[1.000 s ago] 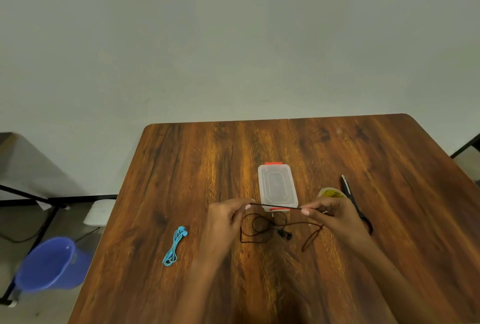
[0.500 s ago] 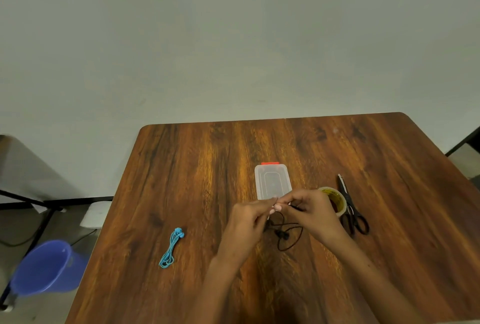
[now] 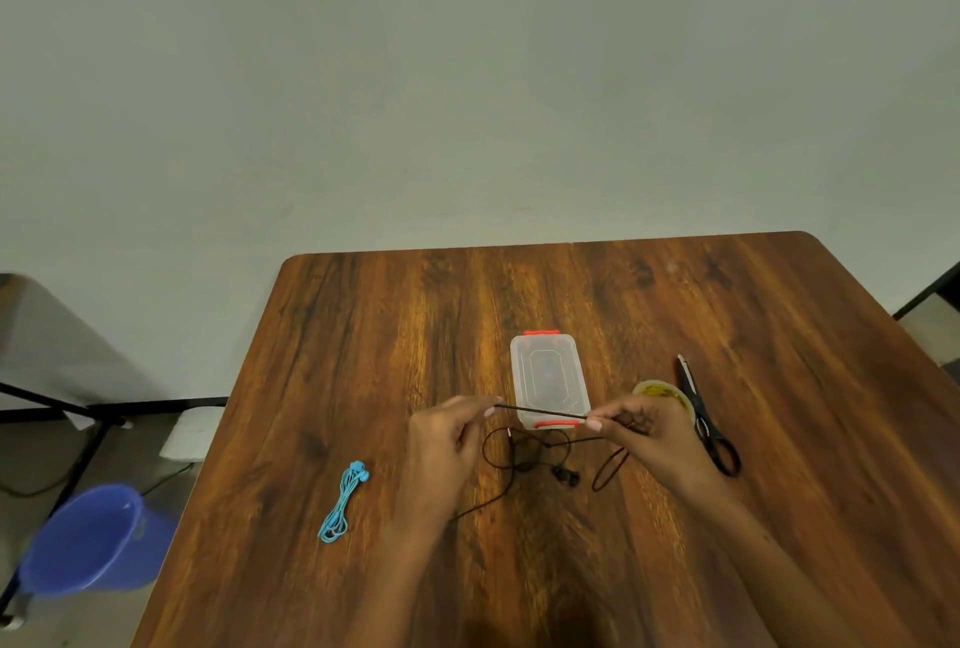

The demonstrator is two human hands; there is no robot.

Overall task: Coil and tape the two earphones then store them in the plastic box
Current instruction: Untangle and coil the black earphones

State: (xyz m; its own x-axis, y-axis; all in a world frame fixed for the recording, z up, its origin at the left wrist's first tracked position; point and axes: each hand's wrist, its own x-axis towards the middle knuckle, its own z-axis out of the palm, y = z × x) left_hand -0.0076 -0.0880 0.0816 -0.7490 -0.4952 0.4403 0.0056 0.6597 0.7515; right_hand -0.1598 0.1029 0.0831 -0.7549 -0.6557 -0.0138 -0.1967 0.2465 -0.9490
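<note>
Plain pale wall behind, brown wood-grain worktop (image 3: pixel 363 361) up front; only one view, the head camera, so I go through that. Left hand (image 3: pixel 441 444) pinches one end of a taut stretch of the black earphone (image 3: pixel 540 413) cable, right hand (image 3: pixel 644 431) pinches the other end, both grips closed narrow on the cord, fingertips only. Key relation as I read it: the taut span runs left-right between the two hands, its long axis across the worktop, sitting just in front of the near end of the plastic box (image 3: pixel 548 377); the slack, with the buds, lies in loose loops on the worktop directly under and between the hands. Both hands look equally near to the slack, the right one closer to the tape roll (image 3: pixel 662 392) and scissors (image 3: pixel 701 413). My guess is the next fold means bringing the hands together along that axis. Blue earphone (image 3: pixel 343 504) lies already bundled, well apart to the left, nearer the left hand; can't tell if it's taped. Counts: two earphones, one box with lid on, one tape roll, one pair of scissors, two hands. Off the worktop, one blue bucket (image 3: pixel 93 541) on the floor at left.
</note>
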